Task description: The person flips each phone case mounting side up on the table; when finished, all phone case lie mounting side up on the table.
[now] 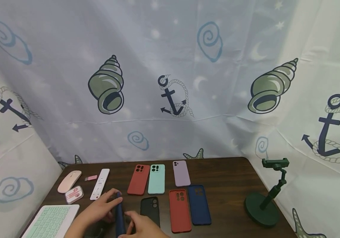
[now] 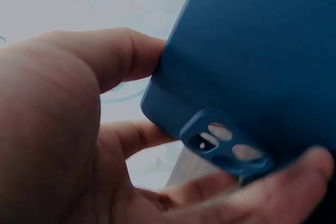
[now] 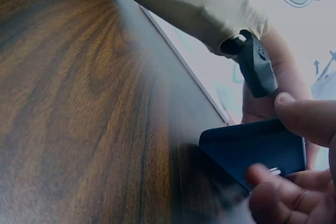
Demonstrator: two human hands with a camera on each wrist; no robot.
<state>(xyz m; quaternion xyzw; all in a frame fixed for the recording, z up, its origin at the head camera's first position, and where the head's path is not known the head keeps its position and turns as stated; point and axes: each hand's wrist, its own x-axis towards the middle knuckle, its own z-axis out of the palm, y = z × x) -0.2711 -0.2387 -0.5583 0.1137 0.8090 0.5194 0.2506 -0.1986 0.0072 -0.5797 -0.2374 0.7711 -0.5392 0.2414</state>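
Observation:
A blue phone case [image 1: 119, 216] stands on edge between my two hands at the front left of the table. My left hand [image 1: 103, 205] grips its far end, thumb on one side and fingers on the other. In the left wrist view, the flat back of the blue case [image 2: 247, 51] faces the camera, with its camera cutouts near my left fingers. My right hand [image 1: 144, 227] pinches the near end. The right wrist view shows the right thumb [image 3: 304, 119] at the edge of the case [image 3: 247, 148] and curled fingers below.
Left of the hands are a white-and-green keyboard [image 1: 49, 222], a mouse [image 1: 69, 181], an earphone box [image 1: 74, 195], a pink USB stick [image 1: 91, 178] and a white remote [image 1: 100, 184]. Several phone cases lie rightward, with a black one [image 1: 150, 209] nearest. A green stand [image 1: 261, 209] is at right.

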